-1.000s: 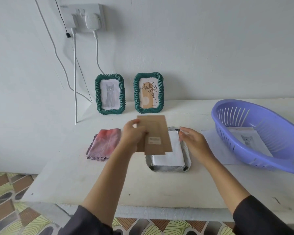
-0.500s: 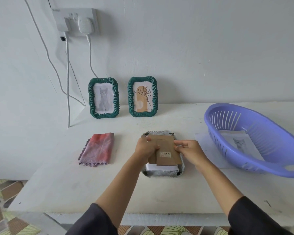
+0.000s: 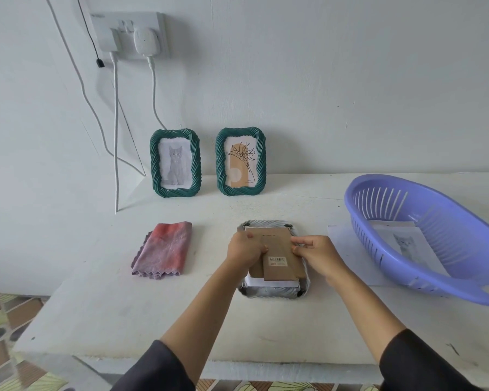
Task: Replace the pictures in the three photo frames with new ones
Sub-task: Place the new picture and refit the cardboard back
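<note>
**White table, 1 frame lying face down**

White wall is backing the white painted table (image 3: 96, 306) where I am working. My left hand (image 3: 243, 248) is gripping the left edge of a brown cardboard backing board (image 3: 277, 246), and my right hand (image 3: 318, 253) is pinching its right edge. It is resting on a white paper sheet (image 3: 271, 283) inside a grey ribbed photo frame (image 3: 271, 293) lying face down. 2 green twisted frames, a cat frame (image 3: 154, 165) and a plant frame (image 3: 261, 162), are standing by the wall. A purple slotted plastic basket (image 3: 463, 277) is sitting to my right.
</note>
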`<state>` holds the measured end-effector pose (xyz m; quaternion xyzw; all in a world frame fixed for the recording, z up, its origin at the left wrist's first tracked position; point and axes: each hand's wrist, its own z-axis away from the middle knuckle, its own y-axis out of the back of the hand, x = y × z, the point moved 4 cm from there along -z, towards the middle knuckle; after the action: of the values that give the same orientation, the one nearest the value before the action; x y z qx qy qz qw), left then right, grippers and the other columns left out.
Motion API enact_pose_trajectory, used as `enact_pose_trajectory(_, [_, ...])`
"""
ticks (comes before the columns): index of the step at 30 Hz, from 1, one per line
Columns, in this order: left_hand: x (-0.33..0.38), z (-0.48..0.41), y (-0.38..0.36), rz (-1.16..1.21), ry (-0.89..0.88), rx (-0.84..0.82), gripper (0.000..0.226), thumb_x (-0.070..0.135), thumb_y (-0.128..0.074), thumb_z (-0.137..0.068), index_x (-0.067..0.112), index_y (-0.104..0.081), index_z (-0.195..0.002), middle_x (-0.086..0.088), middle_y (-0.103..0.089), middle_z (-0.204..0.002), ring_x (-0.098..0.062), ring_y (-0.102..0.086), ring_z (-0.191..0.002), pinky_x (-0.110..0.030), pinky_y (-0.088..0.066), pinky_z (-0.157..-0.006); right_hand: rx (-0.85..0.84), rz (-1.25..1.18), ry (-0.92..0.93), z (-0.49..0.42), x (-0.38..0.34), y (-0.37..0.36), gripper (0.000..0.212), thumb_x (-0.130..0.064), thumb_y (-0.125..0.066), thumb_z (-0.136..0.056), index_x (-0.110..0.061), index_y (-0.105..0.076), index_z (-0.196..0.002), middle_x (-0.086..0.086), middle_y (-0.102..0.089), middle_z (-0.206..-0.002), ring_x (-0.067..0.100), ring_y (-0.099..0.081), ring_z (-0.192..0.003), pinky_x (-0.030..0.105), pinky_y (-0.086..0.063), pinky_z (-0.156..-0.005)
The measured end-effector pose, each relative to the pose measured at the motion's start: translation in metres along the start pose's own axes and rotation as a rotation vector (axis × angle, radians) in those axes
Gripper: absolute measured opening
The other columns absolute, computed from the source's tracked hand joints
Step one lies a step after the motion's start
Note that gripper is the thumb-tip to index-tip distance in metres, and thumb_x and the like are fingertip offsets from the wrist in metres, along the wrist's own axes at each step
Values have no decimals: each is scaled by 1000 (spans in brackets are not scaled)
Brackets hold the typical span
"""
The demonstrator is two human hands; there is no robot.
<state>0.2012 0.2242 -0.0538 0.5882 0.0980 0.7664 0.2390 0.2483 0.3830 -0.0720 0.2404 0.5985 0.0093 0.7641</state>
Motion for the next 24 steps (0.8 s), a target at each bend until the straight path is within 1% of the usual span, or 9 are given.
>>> enact_pose_trajectory(2, [-1, 0, 0, -32, -8, -12, 43, 10, -62, -85, 2, -51, -126, -13, -57, -121, -22, -51, -98, -28, -43, -82, -1, 12, -4, 0, 0, 0, 34, -4, -61, -85, -6, -62, -119, 11, -65, -120, 20, -59, -110, 31, -43, -100])
enact_pose_trajectory(5, [-1, 0, 1, -122, -33, -10, 7, 15, -62, -86, 14, -56, -91, -3, -57, -96, -21, -51, -95, -26, -41, -78, -5, 14, -16, -2, 1, 0, 34, -3, -61, -85, -5, -62, -119, 12, -64, -120, 21, -59, -111, 32, -44, -101])
enact_pose_trajectory(6, [1, 1, 2, -162, -56, -6, 7, 16, -61, -86, 15, -56, -91, -5, -58, -99, -23, -53, -98, -26, -41, -78, -6, 16, -21, -2, 1, 0, 34, -3, -61, -84, -6, -62, -119, 12, -65, -120, 21, -59, -111, 33, -44, -102])
enact_pose_trajectory(8, [3, 1, 3, -255, -124, 19, 29, 17, -60, -85, 5, -56, -111, -11, -60, -119, -26, -56, -109, -27, -43, -82, -7, 30, -28, -3, 2, -1, 34, -4, -62, -84, -6, -63, -118, 13, -65, -119, 22, -60, -111, 36, -44, -103])
enact_pose_trajectory(9, [5, 1, 3, -293, -150, 30, 34, 18, -60, -85, 3, -56, -115, -13, -59, -123, -28, -55, -112, -28, -44, -86, -7, 35, -30, -3, 2, -1, 35, -4, -62, -84, -6, -63, -118, 13, -66, -118, 22, -61, -110, 37, -45, -103])
enact_pose_trajectory(12, [2, -1, 2, -364, -170, 33, 43, 23, -60, -84, 1, -52, -120, -14, -56, -125, -31, -51, -114, -32, -42, -92, 0, 51, -39, -4, 3, -1, 35, -5, -62, -83, -7, -63, -118, 13, -66, -117, 23, -61, -109, 36, -46, -102])
enact_pose_trajectory(14, [-1, -3, 2, -361, -143, 44, 51, 27, -62, -84, -2, -49, -124, -15, -59, -119, -31, -52, -113, -29, -42, -86, 5, 68, -43, -5, 3, -2, 36, -6, -63, -82, -8, -63, -119, 13, -66, -117, 23, -61, -108, 36, -46, -101])
enact_pose_trajectory(18, [-4, -5, 4, -347, -120, 49, 50, 29, -64, -83, -5, -54, -117, -16, -64, -110, -29, -57, -107, -25, -40, -72, 18, 125, -31, -3, 0, -3, 37, -8, -63, -82, -9, -63, -119, 11, -65, -121, 22, -60, -111, 30, -45, -97])
enact_pose_trajectory(24, [-3, -6, 7, -404, -114, 46, 40, 29, -66, -83, -3, -60, -104, -16, -64, -108, -26, -58, -94, -28, -40, -66, 33, 216, -21, 0, -5, -3, 37, -12, -63, -84, -13, -62, -121, 8, -63, -126, 21, -57, -116, 24, -40, -90])
